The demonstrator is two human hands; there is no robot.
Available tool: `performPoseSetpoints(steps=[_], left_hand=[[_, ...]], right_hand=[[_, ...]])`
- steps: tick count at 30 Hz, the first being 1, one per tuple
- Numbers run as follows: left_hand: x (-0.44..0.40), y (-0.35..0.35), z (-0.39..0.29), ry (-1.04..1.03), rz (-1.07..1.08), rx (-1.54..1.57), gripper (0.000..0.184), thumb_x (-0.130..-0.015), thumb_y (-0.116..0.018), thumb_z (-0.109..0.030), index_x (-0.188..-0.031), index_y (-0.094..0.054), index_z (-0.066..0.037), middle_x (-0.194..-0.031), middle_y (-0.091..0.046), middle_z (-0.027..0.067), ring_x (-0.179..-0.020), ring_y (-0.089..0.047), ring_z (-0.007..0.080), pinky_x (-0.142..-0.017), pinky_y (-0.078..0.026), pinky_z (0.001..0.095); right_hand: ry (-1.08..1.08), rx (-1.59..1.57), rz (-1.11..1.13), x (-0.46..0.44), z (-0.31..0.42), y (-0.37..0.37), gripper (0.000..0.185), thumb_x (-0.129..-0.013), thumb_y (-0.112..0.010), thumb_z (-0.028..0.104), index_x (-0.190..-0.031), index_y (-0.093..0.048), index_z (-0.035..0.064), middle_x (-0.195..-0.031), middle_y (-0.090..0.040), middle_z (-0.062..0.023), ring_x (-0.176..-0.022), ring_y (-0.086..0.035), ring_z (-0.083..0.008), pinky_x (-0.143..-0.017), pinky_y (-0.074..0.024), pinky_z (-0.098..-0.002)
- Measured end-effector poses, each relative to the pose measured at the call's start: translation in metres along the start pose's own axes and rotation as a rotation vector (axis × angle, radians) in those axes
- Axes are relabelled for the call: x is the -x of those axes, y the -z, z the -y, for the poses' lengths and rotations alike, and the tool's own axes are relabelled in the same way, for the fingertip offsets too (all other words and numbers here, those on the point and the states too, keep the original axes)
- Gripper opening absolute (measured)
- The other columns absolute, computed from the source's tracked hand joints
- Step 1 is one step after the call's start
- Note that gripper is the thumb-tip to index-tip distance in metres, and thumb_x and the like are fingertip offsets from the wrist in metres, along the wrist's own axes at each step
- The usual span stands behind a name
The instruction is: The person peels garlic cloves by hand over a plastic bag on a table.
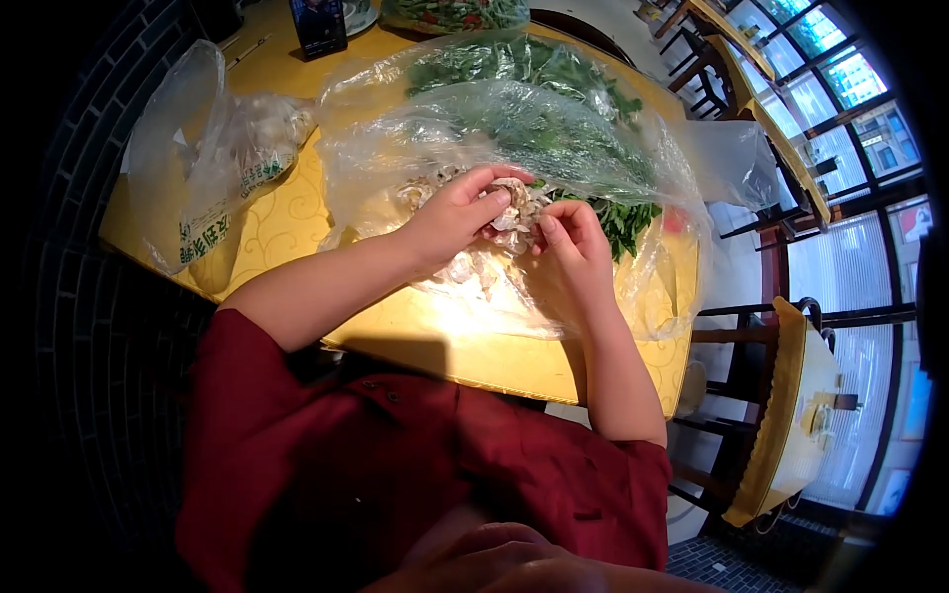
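Observation:
My left hand [453, 219] is closed around a garlic bulb [511, 193] with pale, papery skin, the thumb pressed on its near side. Close on its right, my right hand [576, 240] pinches loose garlic skin at the bulb's edge between thumb and fingertips. Beneath both hands lies a heap of whitish garlic skins and pieces [482, 277] on clear plastic sheeting [361, 138]. Just beyond my right hand, leafy greens [633, 225] stick out from under the plastic.
More greens [514, 109] lie under the plastic on the yellow table [386, 331]. A printed bag of pale bulbs [262, 133] stands left. At the back are a phone [318, 28] and another bag of vegetables [455, 14]. Other tables [781, 425] stand right.

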State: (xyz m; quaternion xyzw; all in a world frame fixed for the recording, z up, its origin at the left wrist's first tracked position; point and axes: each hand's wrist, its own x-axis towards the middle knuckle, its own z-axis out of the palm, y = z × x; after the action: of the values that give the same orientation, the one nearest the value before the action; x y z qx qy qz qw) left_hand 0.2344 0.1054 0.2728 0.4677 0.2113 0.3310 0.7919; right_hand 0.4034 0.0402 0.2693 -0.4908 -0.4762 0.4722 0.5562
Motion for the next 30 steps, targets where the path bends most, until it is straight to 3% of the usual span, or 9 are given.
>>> performPoseSetpoints(steps=[5,9,12,15,20,23,27,28,30], left_hand=[[0.0,0.003,0.0,0.047,0.016,0.051,0.033,-0.094,-0.046,-0.02,-0.126,-0.043,-0.01,-0.09,-0.052,-0.0004,-0.07,-0.048,0.0073,-0.06,-0.041,0.0186],[-0.002,0.005,0.001,0.062,0.054,-0.027,0.031,-0.094,-0.046,-0.018,-0.124,-0.043,-0.01,-0.087,-0.051,-0.0001,-0.07,-0.048,0.0071,-0.059,-0.041,0.0188],[0.0,0.0,0.003,0.069,0.02,-0.118,0.028,-0.093,-0.046,-0.016,-0.12,-0.044,-0.009,-0.088,-0.051,0.0009,-0.069,-0.048,0.0064,-0.059,-0.042,0.0193],[0.002,-0.003,0.004,0.062,0.016,-0.228,0.025,-0.092,-0.047,-0.014,-0.116,-0.045,-0.008,-0.086,-0.051,0.0011,-0.069,-0.049,0.0056,-0.061,-0.044,0.021],[0.009,-0.006,-0.002,0.075,0.099,-0.414,0.028,-0.09,-0.049,-0.013,-0.117,-0.043,-0.007,-0.098,-0.049,0.0011,-0.071,-0.047,0.0055,-0.062,-0.043,0.0216],[0.006,0.002,0.01,-0.168,0.19,-0.62,0.029,-0.089,-0.051,-0.013,-0.116,-0.044,-0.006,-0.099,-0.049,0.0021,-0.076,-0.05,0.0066,-0.066,-0.043,0.0222],[0.008,0.005,0.004,-0.167,0.272,-0.715,0.028,-0.088,-0.054,-0.015,-0.114,-0.047,-0.005,-0.103,-0.05,0.0057,-0.083,-0.052,0.0094,-0.072,-0.044,0.0259],[0.007,0.005,0.007,-0.25,0.276,-0.707,0.027,-0.088,-0.054,-0.014,-0.112,-0.047,-0.005,-0.1,-0.052,0.0055,-0.082,-0.052,0.0098,-0.072,-0.044,0.027],[0.009,0.006,0.005,-0.176,0.28,-0.74,0.024,-0.088,-0.055,-0.012,-0.109,-0.047,-0.005,-0.091,-0.054,0.0036,-0.078,-0.051,0.0086,-0.068,-0.043,0.0258]], right_hand=[[0.079,0.328,-0.059,0.0,-0.006,0.004,0.012,-0.085,-0.059,0.009,-0.095,-0.055,0.0027,-0.08,-0.058,-0.0043,-0.073,-0.056,-0.012,-0.069,-0.0448,-0.0238],[0.53,0.642,-0.061,-0.007,-0.005,0.006,0.013,-0.086,-0.058,0.014,-0.094,-0.062,0.0043,-0.078,-0.059,-0.0084,-0.074,-0.057,-0.0193,-0.068,-0.0449,-0.0277],[0.251,0.489,-0.018,-0.002,-0.002,0.007,0.017,-0.088,-0.056,0.019,-0.092,-0.061,0.0031,-0.077,-0.057,-0.0084,-0.073,-0.057,-0.0189,-0.067,-0.0444,-0.0281],[0.132,0.396,0.02,0.002,0.002,0.004,0.021,-0.09,-0.053,0.022,-0.091,-0.059,0.0021,-0.077,-0.057,-0.0086,-0.071,-0.056,-0.0183,-0.066,-0.0439,-0.0284],[0.027,0.396,0.112,0.005,0.004,0.002,0.028,-0.091,-0.051,0.029,-0.09,-0.055,0.002,-0.077,-0.057,-0.0084,-0.071,-0.054,-0.018,-0.065,-0.0431,-0.0306],[-0.016,0.39,0.183,0.006,0.004,0.002,0.032,-0.091,-0.051,0.033,-0.089,-0.055,0.0018,-0.078,-0.057,-0.0088,-0.071,-0.054,-0.0184,-0.066,-0.0428,-0.0314],[-0.074,0.316,0.249,0.008,0.005,0.004,0.034,-0.09,-0.051,0.035,-0.09,-0.056,0.0009,-0.077,-0.056,-0.0072,-0.071,-0.052,-0.0159,-0.065,-0.042,-0.0297],[-0.103,0.279,0.249,0.008,0.005,0.004,0.035,-0.09,-0.051,0.035,-0.091,-0.056,0.0008,-0.077,-0.056,-0.0067,-0.071,-0.052,-0.0154,-0.065,-0.0419,-0.0294],[-0.051,0.31,0.234,0.009,0.004,-0.001,0.038,-0.092,-0.047,0.038,-0.093,-0.056,0.0016,-0.075,-0.055,-0.0052,-0.07,-0.051,-0.0143,-0.064,-0.0411,-0.0283]])
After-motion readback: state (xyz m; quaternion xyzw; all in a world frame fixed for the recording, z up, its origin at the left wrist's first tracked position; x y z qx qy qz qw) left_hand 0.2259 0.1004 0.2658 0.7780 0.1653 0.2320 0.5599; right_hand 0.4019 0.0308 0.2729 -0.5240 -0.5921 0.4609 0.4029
